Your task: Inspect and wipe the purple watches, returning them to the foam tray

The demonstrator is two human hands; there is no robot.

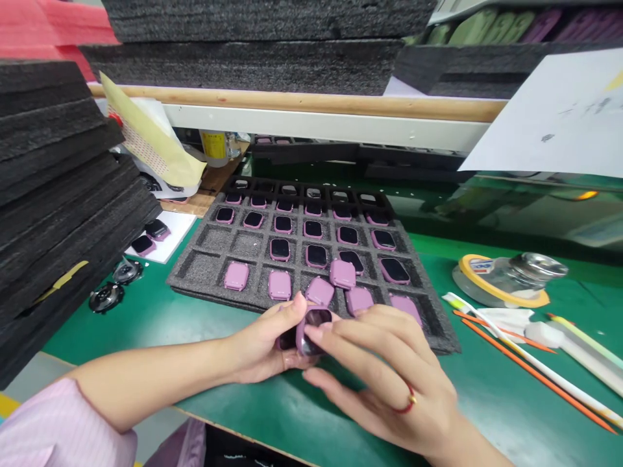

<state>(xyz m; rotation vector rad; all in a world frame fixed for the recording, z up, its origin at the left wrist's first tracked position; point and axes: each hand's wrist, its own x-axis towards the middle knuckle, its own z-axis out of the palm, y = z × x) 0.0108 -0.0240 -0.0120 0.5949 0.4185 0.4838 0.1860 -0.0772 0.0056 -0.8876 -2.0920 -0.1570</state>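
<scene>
Both hands meet at the front edge of a dark foam tray [204, 263] on the green table. My left hand [265, 347] is closed round purple watch cases [311, 327], one with a dark screen side showing. My right hand [384, 370], a red ring on one finger, pinches the same case from the right with thumb and forefinger. The tray's compartments hold several purple watch cases, screens up in the far rows [316, 255] and backs up in the near row [280, 284]. Two cases [342, 274] lie loose on top of others.
Tall stacks of black foam trays [58, 194] stand at the left, more on a shelf above [253, 45]. Two watch cases rest on a white sheet [160, 241]. At the right lie a tape roll [501, 285], orange and white sticks [530, 370] and a hanging paper [559, 117].
</scene>
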